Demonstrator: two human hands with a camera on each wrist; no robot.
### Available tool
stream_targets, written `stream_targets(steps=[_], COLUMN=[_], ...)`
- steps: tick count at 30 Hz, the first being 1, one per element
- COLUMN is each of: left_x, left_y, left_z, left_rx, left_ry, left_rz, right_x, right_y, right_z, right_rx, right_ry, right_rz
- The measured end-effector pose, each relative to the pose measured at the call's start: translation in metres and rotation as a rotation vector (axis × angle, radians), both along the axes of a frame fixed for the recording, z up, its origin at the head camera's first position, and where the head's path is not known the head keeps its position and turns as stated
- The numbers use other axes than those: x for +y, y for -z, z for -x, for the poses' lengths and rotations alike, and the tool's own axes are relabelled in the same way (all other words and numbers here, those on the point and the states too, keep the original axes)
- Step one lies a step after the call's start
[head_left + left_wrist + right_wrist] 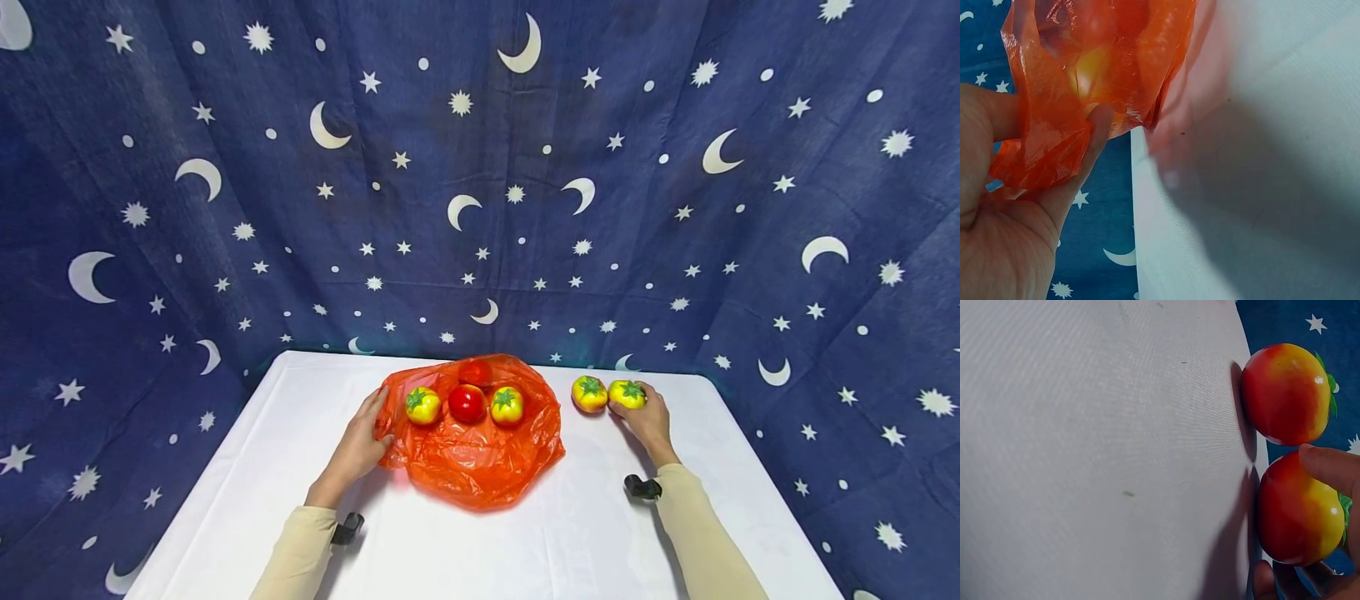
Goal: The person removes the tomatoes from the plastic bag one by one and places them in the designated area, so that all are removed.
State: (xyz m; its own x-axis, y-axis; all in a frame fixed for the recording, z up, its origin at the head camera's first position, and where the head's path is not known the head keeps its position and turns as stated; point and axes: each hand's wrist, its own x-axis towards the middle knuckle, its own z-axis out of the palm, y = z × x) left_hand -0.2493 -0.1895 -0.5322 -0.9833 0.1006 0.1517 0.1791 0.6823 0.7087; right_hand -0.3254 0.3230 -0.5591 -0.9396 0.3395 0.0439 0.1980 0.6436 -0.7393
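Note:
An orange-red plastic bag (480,475) lies spread on the table. My left hand (360,446) holds its left edge, with the thin film between thumb and fingers (1100,122) in the left wrist view. On the bag sit two yellow tomatoes with green leafy tops, a left one (423,406) and a right one (507,406), with a shiny red round fruit (467,403) between them. To the right of the bag, my right hand (648,421) grips a red-and-yellow tomato (1300,509), thumb on one side and fingers on the other. A similar tomato (1286,394) stands just left of it.
Another red round shape (475,372) shows through the film at the back of the bag. A white cloth covers the table (570,533). Behind its far edge hangs a dark blue curtain (420,225) with moons and stars. Black cameras sit at both wrists.

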Motion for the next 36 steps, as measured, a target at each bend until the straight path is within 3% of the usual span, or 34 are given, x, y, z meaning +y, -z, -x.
stream_targets(steps=[22, 36], left_x=[0.0, 0.0], left_y=[-0.001, 0.001], left_z=[0.0, -0.001], left_rx=[0.039, 0.05], left_ry=[0.007, 0.013], left_rz=[-0.02, -0.015], right_x=[0.003, -0.026], right_y=[-0.004, -0.052], right_z=[-0.005, -0.022], right_rx=[0.048, 0.25], right_ry=[-0.005, -0.043], right_rz=[0.01, 0.054])
